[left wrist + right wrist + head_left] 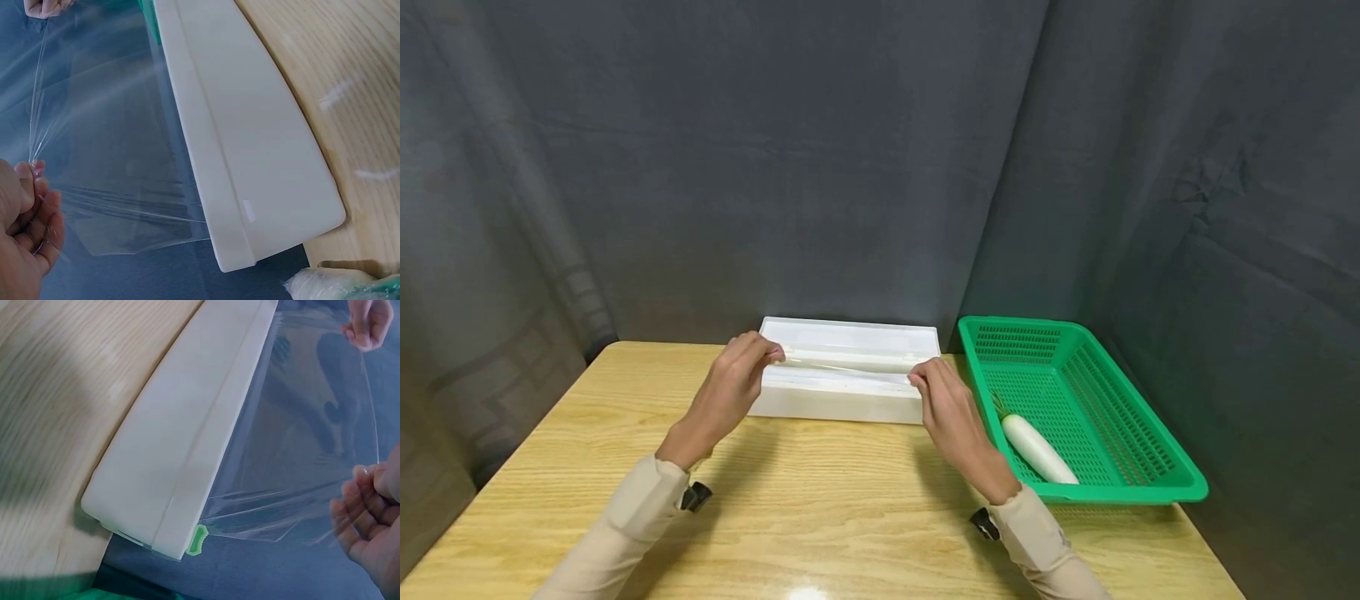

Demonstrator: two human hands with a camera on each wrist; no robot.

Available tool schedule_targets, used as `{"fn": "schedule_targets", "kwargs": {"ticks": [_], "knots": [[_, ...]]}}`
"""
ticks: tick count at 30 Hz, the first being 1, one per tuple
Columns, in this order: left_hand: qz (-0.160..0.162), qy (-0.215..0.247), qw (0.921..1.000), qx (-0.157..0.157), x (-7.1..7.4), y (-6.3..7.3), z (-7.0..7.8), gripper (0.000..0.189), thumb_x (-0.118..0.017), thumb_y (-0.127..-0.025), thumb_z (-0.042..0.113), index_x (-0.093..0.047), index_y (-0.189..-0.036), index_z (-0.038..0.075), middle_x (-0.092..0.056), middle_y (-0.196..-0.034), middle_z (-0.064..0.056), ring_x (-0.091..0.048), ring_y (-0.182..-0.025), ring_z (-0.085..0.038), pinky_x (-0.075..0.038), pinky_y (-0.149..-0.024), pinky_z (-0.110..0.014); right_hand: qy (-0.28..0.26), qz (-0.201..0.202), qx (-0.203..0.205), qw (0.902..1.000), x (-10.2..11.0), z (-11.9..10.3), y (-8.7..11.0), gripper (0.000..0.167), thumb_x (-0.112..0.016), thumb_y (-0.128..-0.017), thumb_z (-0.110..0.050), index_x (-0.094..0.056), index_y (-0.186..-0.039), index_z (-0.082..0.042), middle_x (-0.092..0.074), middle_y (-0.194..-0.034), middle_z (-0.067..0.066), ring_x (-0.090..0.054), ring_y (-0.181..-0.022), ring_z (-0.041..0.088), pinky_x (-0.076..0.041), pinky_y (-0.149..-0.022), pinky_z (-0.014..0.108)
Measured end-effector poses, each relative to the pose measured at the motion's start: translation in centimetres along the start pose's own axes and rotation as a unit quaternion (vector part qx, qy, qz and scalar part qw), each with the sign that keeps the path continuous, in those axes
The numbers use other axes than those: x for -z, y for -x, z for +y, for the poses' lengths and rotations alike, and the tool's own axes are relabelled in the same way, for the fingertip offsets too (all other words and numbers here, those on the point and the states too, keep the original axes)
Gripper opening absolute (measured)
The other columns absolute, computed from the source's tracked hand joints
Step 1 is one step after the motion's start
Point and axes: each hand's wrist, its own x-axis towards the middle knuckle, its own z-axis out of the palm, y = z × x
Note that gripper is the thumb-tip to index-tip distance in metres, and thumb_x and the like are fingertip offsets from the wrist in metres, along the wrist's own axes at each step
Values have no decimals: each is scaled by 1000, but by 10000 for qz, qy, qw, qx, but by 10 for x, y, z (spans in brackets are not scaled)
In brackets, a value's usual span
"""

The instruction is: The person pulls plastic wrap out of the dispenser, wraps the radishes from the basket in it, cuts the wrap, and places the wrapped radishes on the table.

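A clear sheet of cling film (125,137) stretches up out of a long white dispenser box (842,404) whose lid (850,333) is raised at the back. One corner of the film is pinched between the thumb and fingers of my left hand (733,379). My right hand (947,408) pinches the other corner, and the film's edge runs taut between both hands above the box. In the right wrist view, creases fan from the right fingertips (362,472) toward the box. A small green piece (197,539) sits at the box's end.
To the right stands a green perforated basket (1150,417) with a white radish (1037,448) lying inside. The wooden table (850,517) spreads in front of the box. Dark grey curtains (775,167) hang behind. A plastic-wrapped white and green thing (340,284) shows at the left wrist view's corner.
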Motion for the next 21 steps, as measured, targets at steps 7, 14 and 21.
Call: {"fn": "schedule_targets", "kwargs": {"ticks": [7, 14, 21], "knots": [[204, 65, 9996, -188, 3, -5, 5, 21, -77, -82, -16, -68, -92, 0, -64, -87, -8, -61, -77, -19, -49, -70, -31, -68, 87, 52, 9999, 5, -5, 1, 14, -58, -105, -9, -60, -95, 0, -59, -86, 9, -58, -79, 23, -52, -68, 36], [291, 58, 9992, -274, 8, -7, 8, 23, -77, -81, -17, -68, -92, 0, -65, -87, -8, -61, -77, -19, -49, -71, -32, -135, 158, 70, 9998, 8, -9, 1, 13, -57, -105, -8, -60, -96, 0, -59, -87, 9, -57, -80, 22, -51, -69, 34], [364, 101, 9988, -321, 12, -12, 11, 22, -77, -81, -18, -68, -92, 0, -64, -85, -9, -59, -76, -20, -46, -70, -31, -373, 245, 110, 9989, 11, -11, -2, 14, -54, -106, -8, -60, -96, 0, -58, -87, 9, -56, -81, 20, -48, -72, 30]]}}
